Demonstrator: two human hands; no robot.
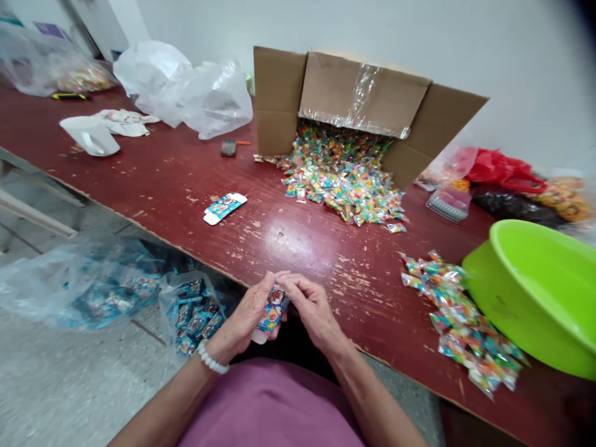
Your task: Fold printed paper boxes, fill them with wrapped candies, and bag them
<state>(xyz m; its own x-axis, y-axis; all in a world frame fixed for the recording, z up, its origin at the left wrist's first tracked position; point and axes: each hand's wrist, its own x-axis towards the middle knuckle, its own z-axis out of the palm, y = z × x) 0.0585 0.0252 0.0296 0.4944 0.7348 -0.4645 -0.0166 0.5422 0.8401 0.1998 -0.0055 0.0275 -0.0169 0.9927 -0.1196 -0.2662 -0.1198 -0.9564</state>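
At far left, a white mug (95, 138) stands on the red, worn surface (153, 167); below, on the floor, lies a large clear bag (37, 279) of blue packs. Right of it sits a smaller clear bag (168, 310), also with blue packs (198, 307). A flattened printed carton (226, 208) lies on the surface. The left hand (249, 310) is curled around a small printed box (271, 313), held at the surface's near edge, a white flap showing at its lower end. The right hand (311, 307) has bent fingers at the box's upper end; whether they grip it cannot be told. Beyond, wrapped sweets (344, 180) spill from an open cardboard box (333, 87). At right, more sweets (465, 329) lie beside a green basin (493, 292).
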